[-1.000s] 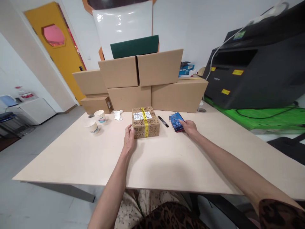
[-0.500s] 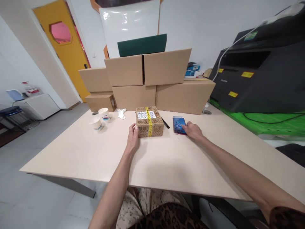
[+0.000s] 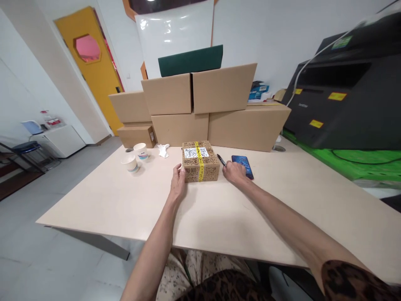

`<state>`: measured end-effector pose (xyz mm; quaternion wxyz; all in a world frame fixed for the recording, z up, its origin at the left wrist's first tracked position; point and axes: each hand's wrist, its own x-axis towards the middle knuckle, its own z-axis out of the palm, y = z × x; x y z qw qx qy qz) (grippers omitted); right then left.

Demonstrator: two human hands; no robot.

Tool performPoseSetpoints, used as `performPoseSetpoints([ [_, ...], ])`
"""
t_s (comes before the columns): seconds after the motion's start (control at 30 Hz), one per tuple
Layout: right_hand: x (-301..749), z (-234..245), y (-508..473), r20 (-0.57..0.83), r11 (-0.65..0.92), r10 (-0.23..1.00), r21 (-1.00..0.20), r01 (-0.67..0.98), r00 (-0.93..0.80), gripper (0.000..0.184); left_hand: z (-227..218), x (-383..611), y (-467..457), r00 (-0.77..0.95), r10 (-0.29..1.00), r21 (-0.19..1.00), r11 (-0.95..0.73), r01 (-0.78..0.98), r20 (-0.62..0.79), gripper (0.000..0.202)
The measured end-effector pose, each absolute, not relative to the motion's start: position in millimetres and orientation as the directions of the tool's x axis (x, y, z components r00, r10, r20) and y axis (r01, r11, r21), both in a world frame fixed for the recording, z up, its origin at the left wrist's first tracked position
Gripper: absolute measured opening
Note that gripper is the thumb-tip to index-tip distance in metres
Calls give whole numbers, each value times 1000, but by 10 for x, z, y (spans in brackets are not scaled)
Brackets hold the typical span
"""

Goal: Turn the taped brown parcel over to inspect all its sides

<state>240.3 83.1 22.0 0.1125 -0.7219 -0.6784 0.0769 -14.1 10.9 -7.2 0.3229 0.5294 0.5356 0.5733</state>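
The left hand (image 3: 178, 185) lies open on the table (image 3: 103, 196), fingertips against the near left corner of the small patterned box (image 3: 200, 166). The right hand (image 3: 233, 172), loosely curled and holding nothing, rests between the black marker (image 3: 221, 159) and the blue phone (image 3: 242, 166). The marker lies just beyond the fingers, its long axis running away and leftward; which end is the tip cannot be told.
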Motion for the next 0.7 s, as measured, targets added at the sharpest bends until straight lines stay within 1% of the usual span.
performPoseSetpoints([
  [0.07,2470,218,808,49,-66,995,-292,954,84,32,-55,-129,102,-223,943,959,-206,196,248,69],
  [0.13,2534,225,743,78,-43,994,-338,940,73,32,-44,-111,96,-228,948,964,-181,194,224,74],
  [0.23,2548,209,608,135,65,991,-443,894,-6,43,-33,-81,78,-223,958,973,-141,183,181,80],
  [0.33,2481,173,473,226,227,968,-589,776,-111,62,19,-63,37,-197,968,983,-136,119,158,89],
  [0.4,2437,190,383,325,320,940,-728,606,-106,74,97,-71,-4,-199,958,979,-198,53,205,91],
  [0.47,2409,276,286,415,391,910,-834,388,-24,82,204,-99,-54,-209,923,944,-329,6,323,87],
  [0.5,2400,345,236,449,424,893,-859,285,25,83,261,-119,-81,-213,896,916,-401,-5,391,85],
  [0.53,2390,424,188,482,461,874,-862,209,63,82,316,-141,-108,-213,867,886,-464,-15,451,84],
  [0.6,2363,586,107,538,527,837,-841,120,97,77,408,-187,-158,-209,825,835,-546,-61,525,86],
  [0.7,2305,730,67,569,568,817,-822,48,95,71,480,-236,-198,-166,826,808,-563,-175,540,83],
])
